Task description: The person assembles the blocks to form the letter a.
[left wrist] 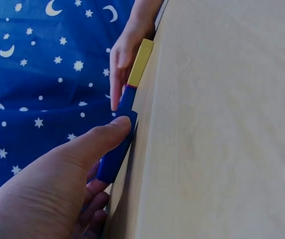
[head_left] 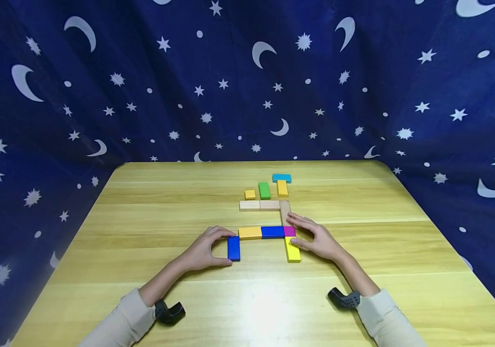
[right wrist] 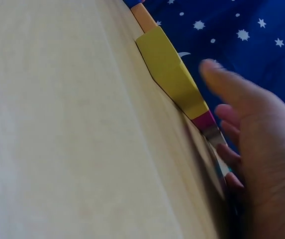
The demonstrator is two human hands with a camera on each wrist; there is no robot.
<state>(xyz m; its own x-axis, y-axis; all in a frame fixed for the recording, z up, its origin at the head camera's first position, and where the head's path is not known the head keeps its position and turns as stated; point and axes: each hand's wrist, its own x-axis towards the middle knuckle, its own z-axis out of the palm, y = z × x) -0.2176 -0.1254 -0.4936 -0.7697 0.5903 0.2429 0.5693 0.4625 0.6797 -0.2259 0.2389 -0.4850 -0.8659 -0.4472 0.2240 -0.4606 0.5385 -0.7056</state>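
Observation:
My left hand [head_left: 203, 249] pinches a blue block [head_left: 233, 248] between thumb and fingers, gripping it by its short ends. That block lies at the left end of a row made of an orange block [head_left: 250, 233], a second blue block [head_left: 272, 232] and a small magenta block [head_left: 289, 231]. Over the row's right end hovers my right hand [head_left: 320, 240], fingers relaxed and spread. Its thumb is above the yellow block [head_left: 293, 252], which points toward me from the magenta one; the right wrist view shows the thumb [right wrist: 224, 82] apart from the yellow surface.
Beyond the row, a plain wooden block [head_left: 285, 212] runs back to two more wooden blocks [head_left: 259, 206]. Farther off lie a small orange block [head_left: 250, 194], a green block [head_left: 264, 190], another orange block [head_left: 282, 188] and a light-blue block [head_left: 281, 178]. A starry curtain [head_left: 247, 96] borders the wooden table [head_left: 143, 202].

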